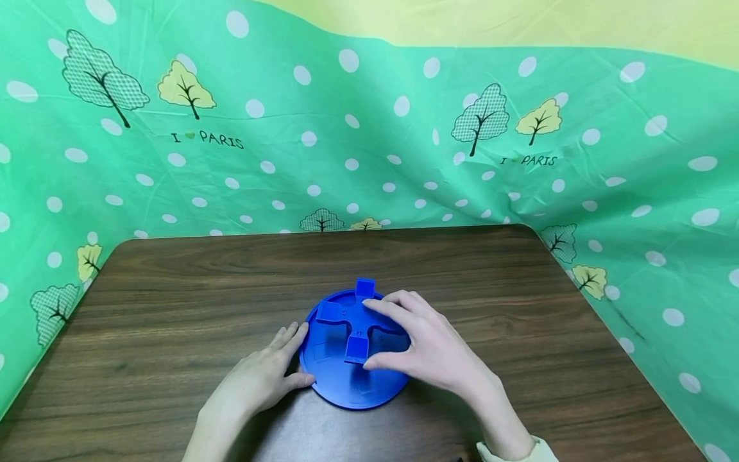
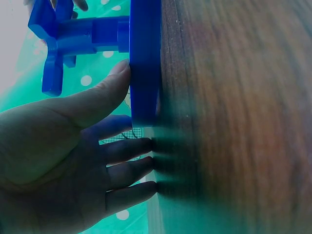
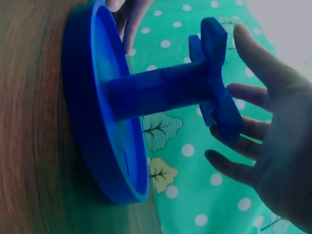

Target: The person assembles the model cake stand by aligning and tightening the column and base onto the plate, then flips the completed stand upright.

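Note:
A round blue base [image 1: 335, 385] with a raised rim lies flat on the table. A thick blue post [image 3: 146, 92] stands upright from its middle, carrying a blue cross-shaped top [image 1: 359, 321] with flat-ended arms. My left hand [image 1: 260, 378] rests at the base's left rim, thumb against the rim's side and the other fingers stretched along the table. Spread around the cross-shaped top is my right hand [image 1: 430, 340]. Its thumb stands a little apart from one arm in the right wrist view, while some fingertips lie behind the cross.
The dark wood-grain table [image 1: 202, 282] extends on all sides of the base. Behind and beside it hangs a green curtain [image 1: 346, 141] with white dots and printed trees. A pale sleeve cuff [image 1: 519, 452] shows at my right wrist.

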The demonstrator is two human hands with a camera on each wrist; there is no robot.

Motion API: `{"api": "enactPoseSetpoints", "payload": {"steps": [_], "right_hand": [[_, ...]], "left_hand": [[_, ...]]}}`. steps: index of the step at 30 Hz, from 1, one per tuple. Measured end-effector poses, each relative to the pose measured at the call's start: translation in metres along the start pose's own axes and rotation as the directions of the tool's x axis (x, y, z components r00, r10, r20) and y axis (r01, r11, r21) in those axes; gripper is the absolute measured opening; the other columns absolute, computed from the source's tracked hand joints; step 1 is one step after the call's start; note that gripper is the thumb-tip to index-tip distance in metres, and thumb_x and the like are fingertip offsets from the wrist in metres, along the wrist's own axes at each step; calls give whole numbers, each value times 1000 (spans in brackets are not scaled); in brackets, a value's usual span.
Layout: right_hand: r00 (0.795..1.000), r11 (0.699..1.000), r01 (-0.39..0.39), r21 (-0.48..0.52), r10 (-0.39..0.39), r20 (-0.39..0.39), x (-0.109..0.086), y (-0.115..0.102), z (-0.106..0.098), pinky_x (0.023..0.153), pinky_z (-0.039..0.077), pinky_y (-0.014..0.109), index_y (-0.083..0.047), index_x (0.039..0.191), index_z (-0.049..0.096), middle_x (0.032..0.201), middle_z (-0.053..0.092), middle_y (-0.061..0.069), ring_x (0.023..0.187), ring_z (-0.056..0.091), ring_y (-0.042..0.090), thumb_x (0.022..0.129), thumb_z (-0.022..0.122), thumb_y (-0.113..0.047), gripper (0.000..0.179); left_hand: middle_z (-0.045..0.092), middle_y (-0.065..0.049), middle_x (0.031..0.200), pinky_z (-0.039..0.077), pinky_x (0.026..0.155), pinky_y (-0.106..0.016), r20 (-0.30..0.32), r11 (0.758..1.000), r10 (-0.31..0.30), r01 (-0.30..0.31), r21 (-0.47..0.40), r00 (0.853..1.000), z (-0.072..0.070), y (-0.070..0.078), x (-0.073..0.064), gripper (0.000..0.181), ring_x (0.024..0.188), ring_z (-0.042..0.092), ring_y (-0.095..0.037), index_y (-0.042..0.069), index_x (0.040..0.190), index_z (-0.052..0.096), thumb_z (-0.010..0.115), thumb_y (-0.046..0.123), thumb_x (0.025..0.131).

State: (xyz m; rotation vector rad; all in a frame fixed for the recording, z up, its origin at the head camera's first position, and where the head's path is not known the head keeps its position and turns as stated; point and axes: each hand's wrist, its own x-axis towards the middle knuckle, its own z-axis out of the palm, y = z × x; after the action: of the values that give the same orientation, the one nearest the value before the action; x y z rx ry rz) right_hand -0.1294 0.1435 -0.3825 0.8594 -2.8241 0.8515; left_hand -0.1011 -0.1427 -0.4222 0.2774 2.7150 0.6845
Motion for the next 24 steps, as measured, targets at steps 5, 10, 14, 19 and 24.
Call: {"api": "enactPoseSetpoints", "payload": {"steps": [5, 10, 14, 19, 24], "right_hand": [[1000, 998, 31, -63, -31, 4, 0, -5, 3, 96, 58, 34, -38, 146, 56, 126, 57, -17, 121, 52, 4, 71, 85, -65, 85], [999, 996, 25, -87, -27, -21, 0, -6, 5, 93, 58, 33, -36, 145, 58, 124, 59, -16, 117, 53, 3, 72, 84, -67, 83], [999, 995, 19, -100, -23, -30, 0, -6, 6, 89, 57, 31, -36, 144, 59, 123, 60, -14, 113, 53, 3, 71, 85, -66, 84], [999, 995, 26, -100, -29, -29, 0, -6, 6, 91, 57, 32, -36, 145, 59, 124, 59, -14, 115, 53, 4, 70, 86, -65, 85], [1000, 999, -5, -50, 5, -2, 0, -2, 3, 98, 58, 36, -40, 146, 56, 129, 57, -18, 124, 54, 4, 74, 82, -67, 81]], "left_hand": [[34, -16, 168, 37, 111, -75, 0, 1000, -1, 1, 4, 1000, 1, 0, 1, 86, 154, 35, -41, 15, 162, 35, 73, 48, 92], [34, -16, 168, 38, 110, -74, 0, 1000, 2, -2, 4, 1000, 1, 0, 1, 87, 154, 35, -42, 15, 162, 34, 73, 49, 92], [34, -16, 168, 38, 111, -74, 2, 1000, 1, -1, 4, 1000, 1, 0, 1, 87, 154, 34, -42, 15, 162, 34, 73, 49, 92], [33, -16, 168, 37, 111, -74, 7, 1000, -3, 3, 0, 1000, 0, 1, 1, 87, 154, 34, -42, 16, 162, 34, 73, 49, 92], [33, -17, 168, 37, 112, -73, 11, 1000, -3, 3, -3, 1000, -1, 0, 1, 86, 154, 34, -42, 15, 162, 34, 73, 48, 92]]}}
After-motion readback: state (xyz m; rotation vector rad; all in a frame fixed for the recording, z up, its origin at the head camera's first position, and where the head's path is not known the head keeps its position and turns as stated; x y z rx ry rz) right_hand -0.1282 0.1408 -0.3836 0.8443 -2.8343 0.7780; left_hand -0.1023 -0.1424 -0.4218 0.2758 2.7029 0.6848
